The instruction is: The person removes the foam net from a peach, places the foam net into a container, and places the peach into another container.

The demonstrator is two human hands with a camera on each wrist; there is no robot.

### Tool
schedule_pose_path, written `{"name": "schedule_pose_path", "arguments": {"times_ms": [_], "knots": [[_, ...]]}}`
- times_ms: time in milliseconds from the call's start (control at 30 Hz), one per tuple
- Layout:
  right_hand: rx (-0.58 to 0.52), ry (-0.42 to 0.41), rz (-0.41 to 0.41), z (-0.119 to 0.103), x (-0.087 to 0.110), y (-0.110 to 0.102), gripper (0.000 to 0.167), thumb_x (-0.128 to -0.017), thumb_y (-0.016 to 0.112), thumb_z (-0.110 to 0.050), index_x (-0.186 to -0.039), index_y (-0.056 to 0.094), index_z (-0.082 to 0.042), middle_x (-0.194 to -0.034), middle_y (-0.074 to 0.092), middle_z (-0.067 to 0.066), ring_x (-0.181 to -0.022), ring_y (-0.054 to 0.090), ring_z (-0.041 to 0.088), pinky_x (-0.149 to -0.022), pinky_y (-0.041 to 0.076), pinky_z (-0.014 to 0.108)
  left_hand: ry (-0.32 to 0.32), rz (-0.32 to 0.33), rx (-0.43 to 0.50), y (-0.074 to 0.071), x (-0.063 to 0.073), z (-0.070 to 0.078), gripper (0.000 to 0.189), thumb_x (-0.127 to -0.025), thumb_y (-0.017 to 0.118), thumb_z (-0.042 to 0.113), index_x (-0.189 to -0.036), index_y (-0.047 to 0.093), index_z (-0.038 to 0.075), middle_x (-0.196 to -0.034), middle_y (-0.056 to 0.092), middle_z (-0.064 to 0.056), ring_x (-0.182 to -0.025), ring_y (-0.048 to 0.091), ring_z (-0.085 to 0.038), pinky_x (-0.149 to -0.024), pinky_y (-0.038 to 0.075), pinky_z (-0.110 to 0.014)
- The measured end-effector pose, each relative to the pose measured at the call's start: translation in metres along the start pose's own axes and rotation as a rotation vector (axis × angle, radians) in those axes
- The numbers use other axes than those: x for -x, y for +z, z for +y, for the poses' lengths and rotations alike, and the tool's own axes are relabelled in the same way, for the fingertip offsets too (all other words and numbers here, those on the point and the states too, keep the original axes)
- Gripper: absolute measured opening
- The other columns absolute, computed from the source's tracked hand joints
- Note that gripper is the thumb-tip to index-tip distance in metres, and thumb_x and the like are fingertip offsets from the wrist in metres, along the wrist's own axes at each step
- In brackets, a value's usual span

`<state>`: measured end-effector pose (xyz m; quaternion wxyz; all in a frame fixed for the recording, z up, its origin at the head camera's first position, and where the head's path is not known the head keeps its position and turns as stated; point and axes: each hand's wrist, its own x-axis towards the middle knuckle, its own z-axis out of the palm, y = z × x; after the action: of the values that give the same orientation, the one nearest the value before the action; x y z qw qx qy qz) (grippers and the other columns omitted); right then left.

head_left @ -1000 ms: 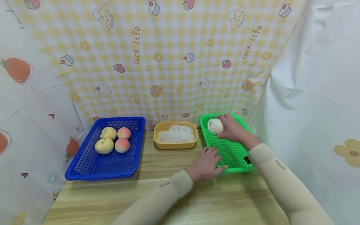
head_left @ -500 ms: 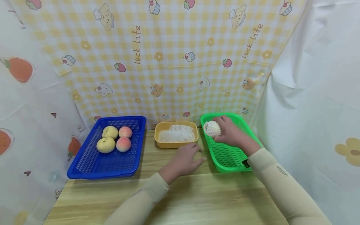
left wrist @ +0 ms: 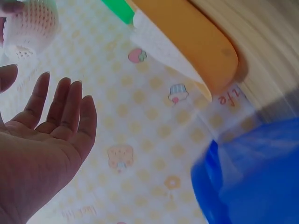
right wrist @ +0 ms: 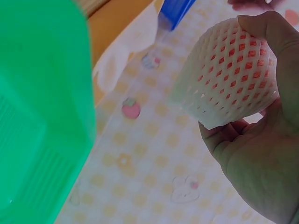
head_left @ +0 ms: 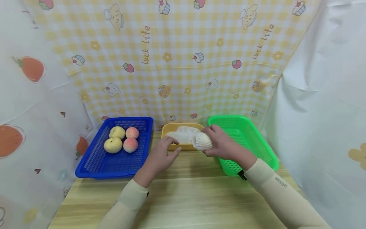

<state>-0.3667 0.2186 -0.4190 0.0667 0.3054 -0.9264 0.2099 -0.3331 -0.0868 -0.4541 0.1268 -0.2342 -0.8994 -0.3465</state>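
My right hand (head_left: 221,143) grips a peach in a white foam net (head_left: 203,141), thumb on one side and fingers on the other. In the right wrist view, reddish fruit shows through the mesh of the netted peach (right wrist: 236,70), and an end of the net extends loose past it. My left hand (head_left: 158,157) is held in the air to the left of the netted peach, fingers apart and slightly bent, touching nothing. In the left wrist view its palm (left wrist: 42,149) faces the netted peach (left wrist: 32,25).
A yellow tray (head_left: 180,147) holding white foam nets (head_left: 183,133) stands behind the hands. At the left, a blue basket (head_left: 114,175) contains two yellowish peaches (head_left: 113,145) and two pink ones (head_left: 130,145). A green basket (head_left: 270,152) stands at the right. Patterned cloth hangs behind.
My right hand has brought the netted peach leftward from over the green basket to in front of the yellow tray. My left hand has moved left, away from the green basket's edge.
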Motion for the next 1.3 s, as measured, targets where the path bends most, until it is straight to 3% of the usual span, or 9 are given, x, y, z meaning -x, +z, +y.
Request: {"name": "schedule_pose_path", "arguments": {"times_ms": [267,500,633,800,967,1133,1300], "knots": [[0.012,-0.065,-0.013,-0.018,-0.003,0.012,0.081,-0.081,0.098,-0.03,-0.15,0.058,-0.012,-0.129,0.053,0.008,-0.114,0.054,0.025,-0.085,0.061,0.038,-0.009,0.029,0.014,-0.011,0.008,-0.004,0.028,-0.107,0.075,0.027,-0.127,0.073,0.008,-0.132,0.071,-0.007,-0.098,0.07,-0.026,-0.091,0.059,-0.049],[0.026,-0.081,-0.024,-0.024,-0.006,0.02,0.083,-0.081,0.098,-0.03,-0.151,0.057,-0.014,-0.131,0.053,0.007,-0.115,0.053,0.024,-0.086,0.06,0.037,-0.016,0.045,0.018,-0.013,0.012,-0.009,0.026,-0.106,0.077,0.027,-0.126,0.074,0.009,-0.131,0.071,-0.006,-0.118,0.07,-0.027,-0.099,0.059,-0.051],[0.034,-0.09,-0.028,-0.03,-0.01,0.029,0.082,-0.082,0.097,-0.031,-0.152,0.057,-0.014,-0.131,0.054,0.008,-0.111,0.055,0.023,-0.084,0.06,0.036,-0.017,0.062,0.009,-0.013,0.013,-0.013,0.024,-0.106,0.078,0.026,-0.123,0.074,0.01,-0.128,0.071,-0.006,-0.119,0.07,-0.028,-0.099,0.059,-0.051],[0.058,-0.115,-0.044,-0.035,-0.011,0.05,0.081,-0.083,0.096,-0.033,-0.15,0.056,-0.012,-0.127,0.054,0.01,-0.106,0.056,0.02,-0.083,0.06,0.034,-0.007,0.082,0.012,-0.015,0.014,-0.017,0.022,-0.105,0.078,0.025,-0.121,0.075,0.009,-0.125,0.071,-0.006,-0.117,0.07,-0.029,-0.098,0.059,-0.051],[0.051,-0.13,-0.039,-0.036,-0.01,0.073,0.079,-0.08,0.098,-0.027,-0.145,0.058,-0.01,-0.122,0.056,0.01,-0.104,0.057,0.022,-0.086,0.059,0.039,-0.008,0.083,0.001,-0.015,0.015,-0.021,0.023,-0.105,0.078,0.025,-0.121,0.075,0.01,-0.125,0.072,-0.006,-0.116,0.07,-0.027,-0.1,0.059,-0.051],[0.025,-0.084,-0.061,-0.037,-0.01,0.098,0.077,-0.079,0.099,-0.025,-0.144,0.059,-0.011,-0.12,0.054,0.009,-0.105,0.056,0.022,-0.084,0.059,0.04,-0.019,0.071,0.002,-0.016,0.015,-0.023,0.023,-0.105,0.078,0.025,-0.123,0.075,0.011,-0.126,0.072,-0.006,-0.116,0.07,-0.027,-0.1,0.059,-0.05],[0.075,-0.058,-0.095,-0.038,-0.01,0.121,0.081,-0.082,0.098,-0.037,-0.149,0.058,-0.014,-0.124,0.055,0.008,-0.104,0.057,0.018,-0.086,0.057,0.036,-0.029,0.061,0.009,-0.015,0.015,-0.023,0.024,-0.105,0.078,0.027,-0.123,0.075,0.011,-0.127,0.072,-0.006,-0.116,0.07,-0.026,-0.1,0.059,-0.05]]}}
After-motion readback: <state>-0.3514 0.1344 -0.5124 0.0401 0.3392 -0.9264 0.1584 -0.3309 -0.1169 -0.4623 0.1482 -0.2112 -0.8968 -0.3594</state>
